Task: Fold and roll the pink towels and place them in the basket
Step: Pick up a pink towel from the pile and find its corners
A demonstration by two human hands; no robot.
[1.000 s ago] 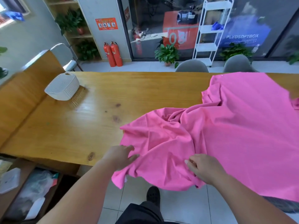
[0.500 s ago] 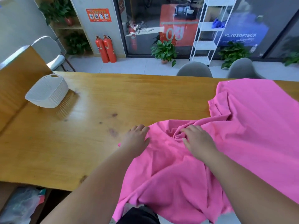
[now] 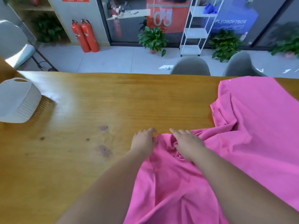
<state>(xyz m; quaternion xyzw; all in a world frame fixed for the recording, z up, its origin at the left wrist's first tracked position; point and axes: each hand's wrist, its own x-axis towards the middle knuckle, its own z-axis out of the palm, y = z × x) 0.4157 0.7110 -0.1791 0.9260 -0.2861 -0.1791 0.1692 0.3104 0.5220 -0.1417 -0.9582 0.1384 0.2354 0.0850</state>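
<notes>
Towel (image 3: 258, 143), pink and unfolded, covers the right part of the table (image 3: 97, 110), reaching from the far edge down past the near edge between the forearms. Its left border is bunched into folds right under the hands.

Left hand (image 3: 143, 142) lies palm down at that border. Its fingers (image 3: 148, 131) are fairly straight and close together, with the tips on bare wood just left of the cloth and the thumb side touching the crumpled edge. Whether the thumb pinches any cloth cannot be told.

Right hand (image 3: 188, 145) rests flat on top of the bunched towel, just right of the left hand. Its fingers (image 3: 178, 132) are stretched forward and slightly spread, and the tips reach the towel's forward edge. Nothing is gripped; the palm presses the folds down.

Ahead of the fingertips lies bare table. Rightward of them the cloth rises in a ridge of pleats, then lies smooth toward the far right corner.

Basket (image 3: 19, 101), white and ribbed, sits on the table far to the left of the left fingers, well apart from the towel and tilted.

Beyond the table, ahead of the right fingers, stand two grey chairs (image 3: 191, 66).
</notes>
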